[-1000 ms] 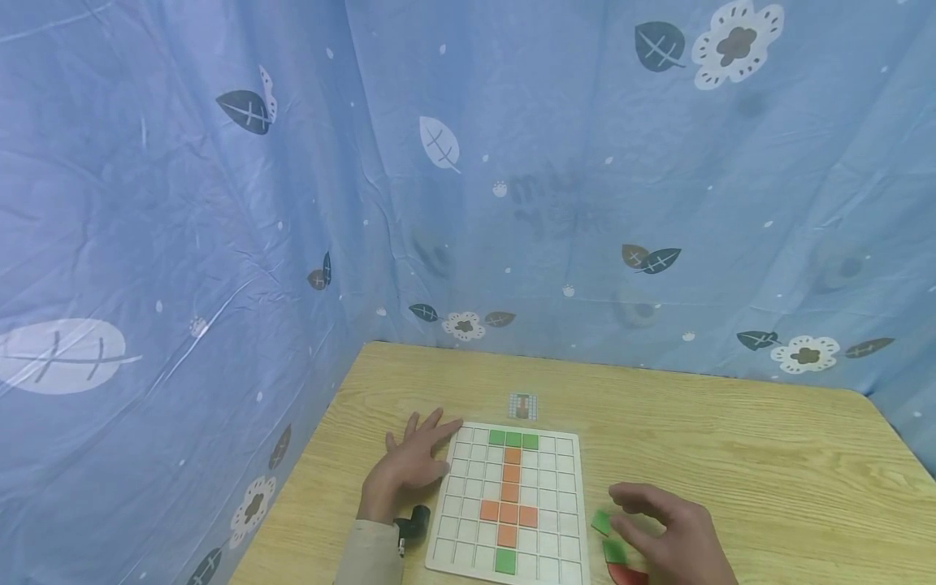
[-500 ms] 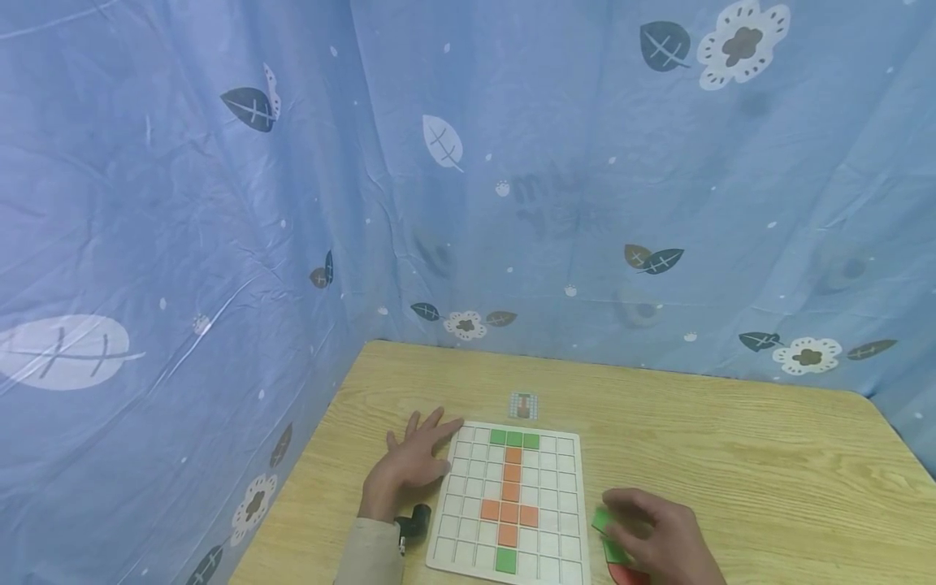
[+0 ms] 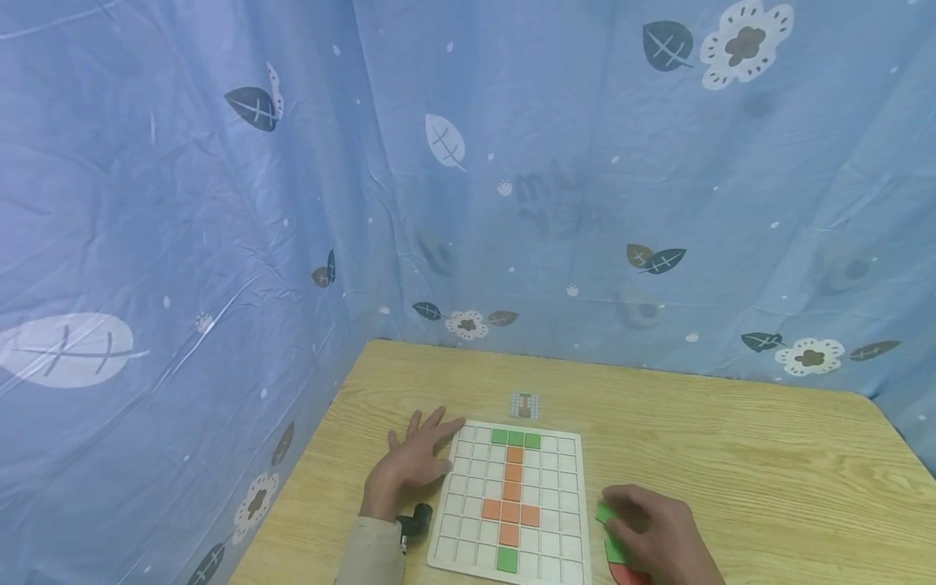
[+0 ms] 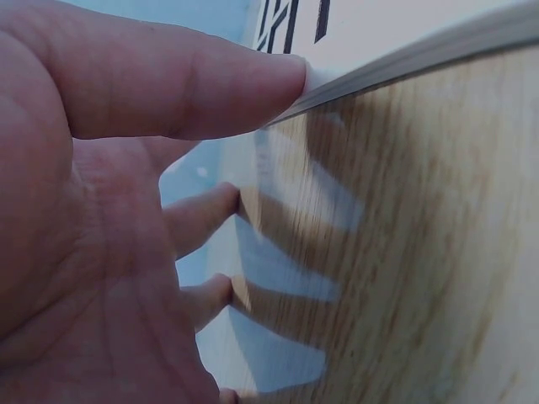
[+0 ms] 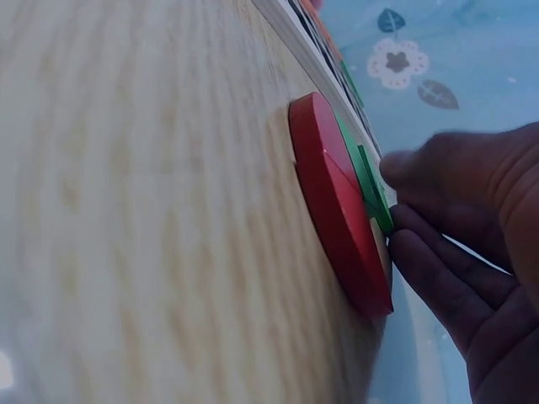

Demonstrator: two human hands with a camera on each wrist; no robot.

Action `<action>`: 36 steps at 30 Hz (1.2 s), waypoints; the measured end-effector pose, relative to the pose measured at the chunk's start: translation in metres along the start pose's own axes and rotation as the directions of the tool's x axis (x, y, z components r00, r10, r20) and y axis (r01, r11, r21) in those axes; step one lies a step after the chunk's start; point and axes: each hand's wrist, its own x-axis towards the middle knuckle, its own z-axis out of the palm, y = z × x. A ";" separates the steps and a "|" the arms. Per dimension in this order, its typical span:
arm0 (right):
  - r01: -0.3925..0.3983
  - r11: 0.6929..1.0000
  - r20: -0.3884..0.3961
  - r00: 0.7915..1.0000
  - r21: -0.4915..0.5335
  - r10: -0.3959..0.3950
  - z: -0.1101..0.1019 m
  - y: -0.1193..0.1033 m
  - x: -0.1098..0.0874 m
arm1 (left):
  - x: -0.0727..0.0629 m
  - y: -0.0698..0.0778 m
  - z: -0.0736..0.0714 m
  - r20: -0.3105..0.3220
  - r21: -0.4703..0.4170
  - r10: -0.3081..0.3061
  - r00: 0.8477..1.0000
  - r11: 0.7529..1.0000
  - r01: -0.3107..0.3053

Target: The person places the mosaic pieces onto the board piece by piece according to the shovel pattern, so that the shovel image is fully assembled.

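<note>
My left hand (image 3: 411, 465) lies at the left edge of a white grid board (image 3: 468, 536), fingers spread; in the left wrist view its thumb (image 4: 253, 88) touches the board's edge. On the board, three green tiles (image 3: 516, 439) form a row at the top, above a column of orange tiles (image 3: 513, 491) with a crosswise row, and one green tile (image 3: 507, 560) sits below. My right hand (image 3: 658, 532), right of the board, pinches a green square tile (image 5: 376, 192) between thumb and fingers. Beside it are another green tile (image 3: 616, 552) and red curved pieces (image 5: 341, 223).
A small printed card (image 3: 525, 405) with a grid pattern lies behind the board on the wooden table (image 3: 731, 439). Black wrist gear (image 3: 417, 520) sits by the left wrist. A blue patterned curtain (image 3: 548, 203) surrounds the table's back and left.
My right hand has moved slightly left, and its thumb and fingers have closed in on the green tile. My left hand and the board stay in place.
</note>
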 end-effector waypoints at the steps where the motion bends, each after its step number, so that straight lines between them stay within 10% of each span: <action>1: -0.006 1.000 0.006 1.000 -0.005 0.006 0.000 0.000 0.000 | 0.000 0.000 0.000 0.001 -0.001 0.000 1.000 1.000 0.000; 22: 0.024 1.000 -0.021 0.999 0.002 -0.024 -0.005 -0.002 -0.001 | 0.003 -0.004 0.004 -0.012 -0.019 -0.002 1.000 1.000 0.002; 36: 0.289 0.955 -0.061 0.957 0.067 -0.285 -0.004 -0.030 -0.002 | -0.001 0.002 -0.001 -0.002 -0.011 -0.002 1.000 1.000 0.002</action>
